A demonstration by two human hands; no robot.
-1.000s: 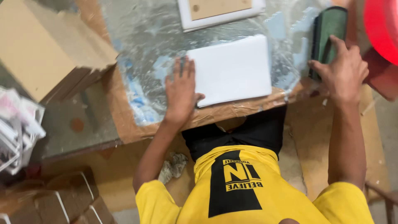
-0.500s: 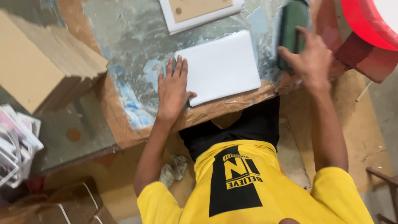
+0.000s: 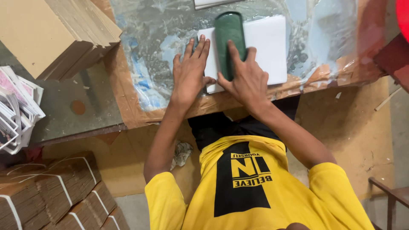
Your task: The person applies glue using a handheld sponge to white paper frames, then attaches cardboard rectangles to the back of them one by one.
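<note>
Change: the dark green oblong pad, which half a second ago was at the counter's 2 o'clock corner under the right hand, now lies lengthwise across the white rectangular sheet
Right hand: grip narrow, palm and fingers pressed flat on the near end of the green pad, holding it down rather than wrapping it
Left hand: open and flat as before, fingers spread, resting at the white sheet's 9 o'clock edge, touching it
Meaning: judged from the pose, the pad has been brought onto the sheet to rub or press it while the left hand pins it
White sheet: near the counter's 6 o'clock edge, on wrinkled clear plastic film covering the counter
Stack, 10 o'clock: tan cardboard sheets, plain, no label visible
Stack, 9 o'clock: printed white and pink flat cartons, fanned, print too small to tell
Bundles, 7 o'clock: brown corrugated board bundles tied with white strap, on the floor
Top edge, 12 o'clock: corner of a white framed board, mostly cut off
Red object, 2 o'clock: partly in view, kind unclear
</note>
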